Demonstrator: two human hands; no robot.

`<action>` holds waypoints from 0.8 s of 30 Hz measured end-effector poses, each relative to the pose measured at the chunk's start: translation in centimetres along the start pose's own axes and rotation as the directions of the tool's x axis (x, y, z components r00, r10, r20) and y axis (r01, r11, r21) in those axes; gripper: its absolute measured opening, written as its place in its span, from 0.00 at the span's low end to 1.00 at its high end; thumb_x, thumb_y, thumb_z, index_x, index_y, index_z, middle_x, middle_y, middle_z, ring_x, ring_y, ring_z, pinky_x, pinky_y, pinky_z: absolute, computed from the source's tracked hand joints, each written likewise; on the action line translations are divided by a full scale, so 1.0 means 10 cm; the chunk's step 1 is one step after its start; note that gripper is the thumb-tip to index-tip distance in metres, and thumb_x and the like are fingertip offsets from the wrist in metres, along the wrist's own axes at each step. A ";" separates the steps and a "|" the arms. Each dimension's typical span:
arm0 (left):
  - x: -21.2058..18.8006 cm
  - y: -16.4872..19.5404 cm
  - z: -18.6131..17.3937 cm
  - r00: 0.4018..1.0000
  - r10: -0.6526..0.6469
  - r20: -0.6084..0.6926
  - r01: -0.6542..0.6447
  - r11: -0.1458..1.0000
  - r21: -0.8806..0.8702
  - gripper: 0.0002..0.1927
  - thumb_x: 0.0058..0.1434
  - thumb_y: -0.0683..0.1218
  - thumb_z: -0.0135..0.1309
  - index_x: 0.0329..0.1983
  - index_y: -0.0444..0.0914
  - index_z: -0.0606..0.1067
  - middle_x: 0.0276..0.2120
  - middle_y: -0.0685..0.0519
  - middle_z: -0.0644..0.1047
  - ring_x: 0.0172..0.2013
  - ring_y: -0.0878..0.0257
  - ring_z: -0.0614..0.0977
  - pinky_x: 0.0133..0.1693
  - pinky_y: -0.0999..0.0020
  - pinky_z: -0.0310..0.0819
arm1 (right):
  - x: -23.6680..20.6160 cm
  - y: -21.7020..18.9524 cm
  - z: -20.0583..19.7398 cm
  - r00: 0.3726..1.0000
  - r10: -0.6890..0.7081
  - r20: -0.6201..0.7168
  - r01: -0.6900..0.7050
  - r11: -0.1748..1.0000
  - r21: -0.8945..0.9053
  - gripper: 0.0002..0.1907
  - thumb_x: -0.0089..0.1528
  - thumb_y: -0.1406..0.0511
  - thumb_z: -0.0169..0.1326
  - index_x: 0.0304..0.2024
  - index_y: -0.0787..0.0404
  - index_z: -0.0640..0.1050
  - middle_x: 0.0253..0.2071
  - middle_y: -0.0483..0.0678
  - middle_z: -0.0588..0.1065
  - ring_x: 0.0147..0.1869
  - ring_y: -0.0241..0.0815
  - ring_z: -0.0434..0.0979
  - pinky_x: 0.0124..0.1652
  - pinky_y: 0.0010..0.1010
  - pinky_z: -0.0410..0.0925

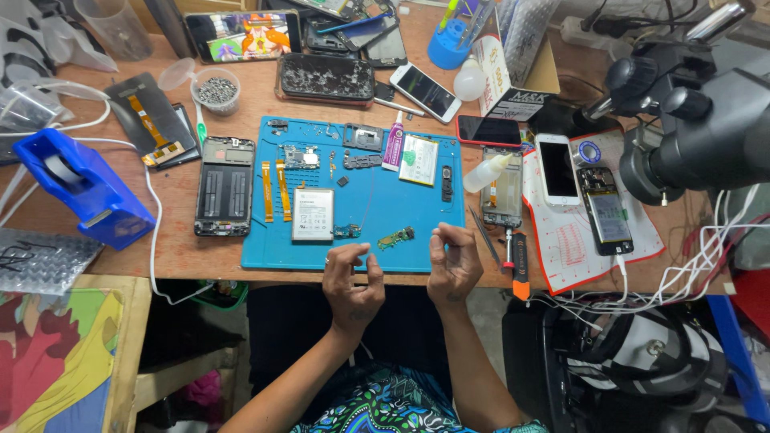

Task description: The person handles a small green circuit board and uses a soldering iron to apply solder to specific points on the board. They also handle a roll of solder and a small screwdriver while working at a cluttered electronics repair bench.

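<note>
Head view looks straight down on both hands raised at the near edge of the blue work mat [377,240]. Left hand [351,285] has its fingers curled loosely, thumb and forefinger close together; whether they pinch anything I cannot tell. Right hand [454,263] is curled the same way, nothing visible in it. Just beyond the fingertips lies a small green circuit board [396,237], beside a white battery [313,214]. Phones and parts crowd the wooden bench [176,248]; a microscope [698,120] stands right.
</note>
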State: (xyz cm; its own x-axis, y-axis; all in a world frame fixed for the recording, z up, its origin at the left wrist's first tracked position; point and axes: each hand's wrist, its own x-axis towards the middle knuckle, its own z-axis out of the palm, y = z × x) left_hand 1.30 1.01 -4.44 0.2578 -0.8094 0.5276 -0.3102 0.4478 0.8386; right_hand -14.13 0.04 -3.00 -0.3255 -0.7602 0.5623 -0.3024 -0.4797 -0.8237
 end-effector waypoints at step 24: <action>-0.11 0.01 0.03 1.000 0.014 -0.007 -0.014 1.000 0.021 0.25 0.74 0.57 0.47 0.27 0.39 0.80 0.43 0.57 0.80 0.49 0.59 0.75 0.54 0.64 0.71 | -0.01 -0.18 -0.12 0.976 -0.180 0.121 0.194 0.974 -0.119 0.18 0.69 0.66 0.42 0.39 0.59 0.85 0.48 0.49 0.80 0.58 0.41 0.67 0.59 0.37 0.67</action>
State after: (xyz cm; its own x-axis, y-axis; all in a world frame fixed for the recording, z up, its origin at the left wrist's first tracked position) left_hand 0.71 1.81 -4.98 0.2597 -0.8006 0.5400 -0.3324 0.4509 0.8284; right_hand -14.62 1.51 -1.51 -0.1549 -0.7086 0.6884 -0.4640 -0.5630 -0.6839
